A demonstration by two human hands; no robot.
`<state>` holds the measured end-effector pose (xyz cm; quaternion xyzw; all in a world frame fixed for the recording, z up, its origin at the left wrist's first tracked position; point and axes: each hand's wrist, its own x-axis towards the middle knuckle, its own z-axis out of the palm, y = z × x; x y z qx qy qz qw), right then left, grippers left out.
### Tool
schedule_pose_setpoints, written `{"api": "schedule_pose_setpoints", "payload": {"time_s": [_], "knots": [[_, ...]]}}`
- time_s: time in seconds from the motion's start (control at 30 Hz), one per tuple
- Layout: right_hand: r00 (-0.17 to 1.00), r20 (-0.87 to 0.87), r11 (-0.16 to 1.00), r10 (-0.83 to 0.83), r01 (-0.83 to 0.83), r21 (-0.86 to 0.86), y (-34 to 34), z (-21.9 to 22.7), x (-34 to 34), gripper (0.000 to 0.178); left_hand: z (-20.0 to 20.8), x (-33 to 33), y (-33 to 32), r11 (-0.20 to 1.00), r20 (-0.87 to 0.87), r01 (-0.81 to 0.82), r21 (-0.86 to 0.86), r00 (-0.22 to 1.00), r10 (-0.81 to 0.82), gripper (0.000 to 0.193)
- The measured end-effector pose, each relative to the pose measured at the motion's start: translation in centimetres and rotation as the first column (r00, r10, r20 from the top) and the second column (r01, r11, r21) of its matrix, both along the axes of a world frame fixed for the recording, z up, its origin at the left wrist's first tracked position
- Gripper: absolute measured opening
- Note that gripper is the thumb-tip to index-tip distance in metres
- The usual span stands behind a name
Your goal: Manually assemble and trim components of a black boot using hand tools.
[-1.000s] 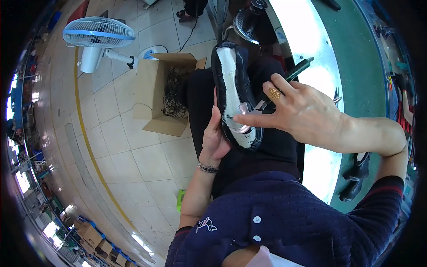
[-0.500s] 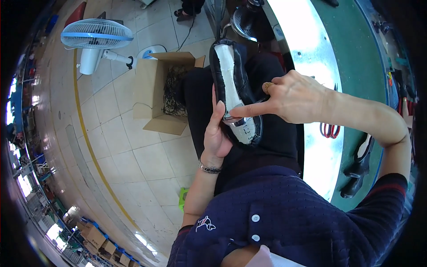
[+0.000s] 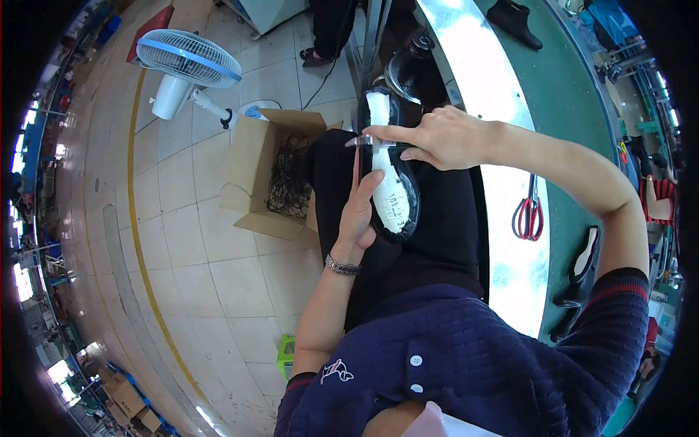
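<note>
1. The shoe (image 3: 394, 207) is sole up over the person's lap, its wide end near, its narrow end far.
2. The left hand (image 3: 356, 213) grasps it from the left side, thumb lying along the edge of the pale sole, fingers mostly hidden underneath.
3. The right hand (image 3: 448, 138) grips a silver metal tool (image 3: 360, 140), index finger stretched along it; the tool crosses the shoe and its tip pokes out on the left. I can't make out the whole grip.
4. Half a second ago that hand was over the wide near part; now it has shifted to the far, narrower stretch. To my eye, the work has moved along the sole, leaving the near part uncovered.
5. On the bench (image 3: 510, 273) to the right lie red-handled scissors (image 3: 529, 207).
6. Left of the person's legs sits 1 cardboard box (image 3: 244, 164) with a dark tangle (image 3: 291, 175) inside.
</note>
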<state>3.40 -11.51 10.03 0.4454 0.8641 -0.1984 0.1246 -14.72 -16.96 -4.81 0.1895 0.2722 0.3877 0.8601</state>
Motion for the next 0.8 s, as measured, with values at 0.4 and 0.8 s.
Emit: {"api": "schedule_pose_setpoints", "payload": {"time_s": [0.4,0.8], "knots": [[0.965,0.021,0.943,0.261,-0.26,0.208,-1.2,0.9,-1.3,0.069,0.6,-1.4,0.5,0.991,0.003,0.061,-0.123,0.998,-0.061,0.074],[0.985,0.134,0.99,0.107,-0.118,0.077,-3.4,0.6,1.8,0.065,-0.1,-2.1,-0.9,0.996,0.403,0.047,-0.075,0.915,-0.013,0.059]]}}
